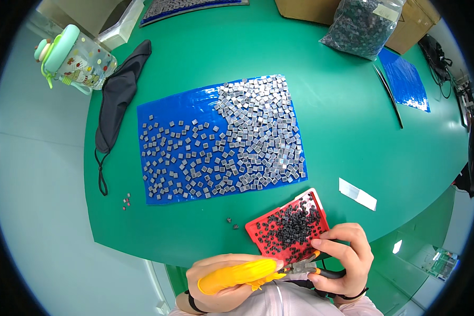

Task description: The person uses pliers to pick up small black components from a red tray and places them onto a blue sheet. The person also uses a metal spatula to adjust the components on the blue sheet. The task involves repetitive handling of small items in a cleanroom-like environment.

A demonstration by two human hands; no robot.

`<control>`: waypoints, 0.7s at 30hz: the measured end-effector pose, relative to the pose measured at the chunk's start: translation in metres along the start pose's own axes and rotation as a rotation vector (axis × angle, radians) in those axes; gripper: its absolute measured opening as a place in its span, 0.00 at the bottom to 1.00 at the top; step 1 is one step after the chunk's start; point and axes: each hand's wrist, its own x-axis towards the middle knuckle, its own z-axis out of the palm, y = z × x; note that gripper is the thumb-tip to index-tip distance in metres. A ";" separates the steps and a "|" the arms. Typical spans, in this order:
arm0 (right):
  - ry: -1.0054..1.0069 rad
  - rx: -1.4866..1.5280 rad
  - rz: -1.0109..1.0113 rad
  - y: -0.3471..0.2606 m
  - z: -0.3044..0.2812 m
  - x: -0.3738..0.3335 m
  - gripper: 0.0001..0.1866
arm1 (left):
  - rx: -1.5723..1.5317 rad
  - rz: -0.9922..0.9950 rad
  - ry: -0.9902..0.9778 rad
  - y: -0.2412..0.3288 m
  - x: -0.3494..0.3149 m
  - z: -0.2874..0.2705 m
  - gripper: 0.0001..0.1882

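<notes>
At the front edge of the table my right hand [350, 258] is closed around pliers [300, 267] with black and orange handles. Their metal jaws point left toward my left hand [224, 279]. Yellow covering wraps part of that hand, whose fingers are pinched together by the jaws; what they hold is too small to make out. Just beyond both hands lies a red tray [255, 227] with many small black parts [295, 224] heaped in it. A blue sheet [187, 100] farther off carries many small grey square pieces [263, 131], dense on the right and scattered on the left.
A patterned bottle [84, 63] and a black pouch [122, 95] are at the left. Tweezers [388, 97], another blue sheet [405, 79] and a filled plastic bag [361, 29] lie back right. A pale strip [357, 194] is right of the tray. Pink bits [126, 201] lie left.
</notes>
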 end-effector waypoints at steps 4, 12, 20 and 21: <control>0.037 0.005 -0.046 0.004 0.000 -0.002 0.24 | -0.048 -0.038 -0.114 -0.001 0.006 -0.005 0.14; 0.054 0.052 -0.072 0.007 0.002 -0.003 0.24 | -0.060 0.012 -0.111 -0.009 0.005 -0.004 0.12; 0.062 0.038 -0.097 0.005 0.002 -0.003 0.26 | -0.056 0.015 -0.069 -0.005 0.006 0.000 0.11; 0.097 0.039 -0.094 0.006 0.002 -0.003 0.26 | -0.082 -0.024 -0.107 -0.007 0.007 -0.004 0.10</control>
